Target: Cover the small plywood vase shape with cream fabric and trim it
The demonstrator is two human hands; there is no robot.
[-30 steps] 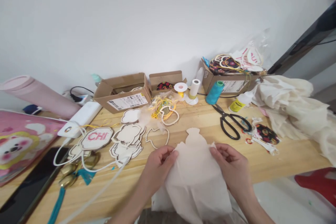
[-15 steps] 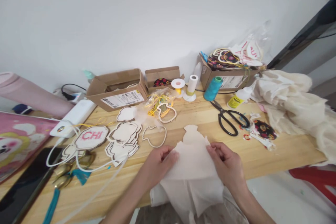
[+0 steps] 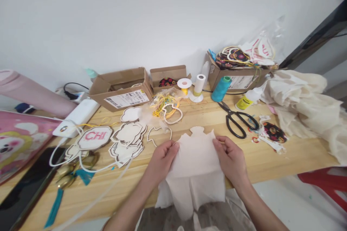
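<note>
A pale cream cloth (image 3: pixel 195 158) is stretched between my two hands over the front edge of the table. My left hand (image 3: pixel 164 157) pinches its upper left corner, thumb on top. The upper right corner is gripped by my right hand (image 3: pixel 230 157). Beyond the cloth's top edge shows the rounded, scalloped end of a flat pale shape (image 3: pixel 197 129); the cloth hides the rest of it. Below, the fabric hangs in folds over the table edge. A thin gourd-shaped outline frame (image 3: pixel 160 145) lies just past my left hand.
Black-handled scissors (image 3: pixel 238 120), a glue bottle (image 3: pixel 247 100) and a teal thread spool (image 3: pixel 221 89) lie to the right. Cut-out frames (image 3: pixel 127 133), a power bank (image 3: pixel 77 117) and a phone (image 3: pixel 29 180) are left. Cardboard boxes (image 3: pixel 121 90) line the wall; bunched cloth (image 3: pixel 306 104) covers the right end.
Both hands have raised the cloth's upper edge away from me, so it covers more of the pale shape. The left hand has shifted slightly left and up.
</note>
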